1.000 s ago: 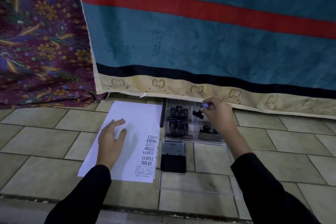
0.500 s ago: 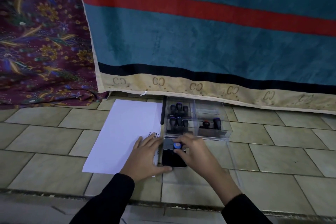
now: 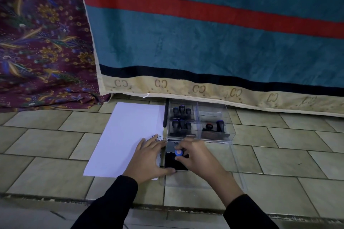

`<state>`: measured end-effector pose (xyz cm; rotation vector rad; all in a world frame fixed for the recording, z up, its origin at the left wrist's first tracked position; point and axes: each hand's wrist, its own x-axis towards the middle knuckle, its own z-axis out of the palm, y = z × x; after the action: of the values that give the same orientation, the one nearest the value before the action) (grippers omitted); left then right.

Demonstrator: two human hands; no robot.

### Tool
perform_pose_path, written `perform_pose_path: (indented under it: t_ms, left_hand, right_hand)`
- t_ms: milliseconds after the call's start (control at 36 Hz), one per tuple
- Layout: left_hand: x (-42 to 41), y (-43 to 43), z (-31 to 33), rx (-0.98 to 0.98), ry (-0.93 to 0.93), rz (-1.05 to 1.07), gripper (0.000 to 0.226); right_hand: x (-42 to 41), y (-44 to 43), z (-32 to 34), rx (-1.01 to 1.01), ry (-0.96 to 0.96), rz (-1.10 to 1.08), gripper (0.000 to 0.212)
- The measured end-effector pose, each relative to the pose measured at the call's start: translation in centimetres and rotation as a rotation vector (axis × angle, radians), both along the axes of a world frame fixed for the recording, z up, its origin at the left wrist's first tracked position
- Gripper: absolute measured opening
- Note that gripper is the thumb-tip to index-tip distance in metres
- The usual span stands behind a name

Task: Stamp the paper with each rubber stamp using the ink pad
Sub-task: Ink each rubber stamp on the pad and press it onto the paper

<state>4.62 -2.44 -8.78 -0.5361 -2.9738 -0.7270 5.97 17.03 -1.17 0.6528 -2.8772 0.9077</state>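
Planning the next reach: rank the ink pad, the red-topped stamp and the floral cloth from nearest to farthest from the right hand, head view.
1. Ink pad, directly under the right hand and its blue-capped stamp.
2. Red-topped stamp, just beyond, in the clear box's near right compartment.
3. Floral cloth, far back left.

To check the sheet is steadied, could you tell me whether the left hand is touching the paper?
Touching. The head view shows the left hand lying flat on the paper near its right edge.
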Motion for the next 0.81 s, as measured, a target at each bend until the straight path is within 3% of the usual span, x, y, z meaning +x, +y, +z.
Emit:
perform_pose_path:
  t_ms: [417,556,667,806]
  left_hand:
    - [-0.1,-0.7,0.2,0.022,0.043,-0.017,0.106]
    - [-1.3,-3.8,0.5,0.225,0.07,0.223,0.077]
    - [-2.6,-6.2,0.2,0.124,0.068,0.386,0.055]
    - [-3.0,-7.5,-0.7,-0.009,0.015,0.387,0.054]
  right_hand:
    - [-0.2,-0.3,-0.3,0.064,-0.023,-0.03,0.012]
    - [-0.4,0.0,-0.6,0.016,-0.057,-0.04,0.016]
    - [-1.8,-0.7,0.3,-0.196,-0.083,-0.106,0.025]
    - [-5.1,-3.2,1.4,-0.268,-0.016,-0.132,0.022]
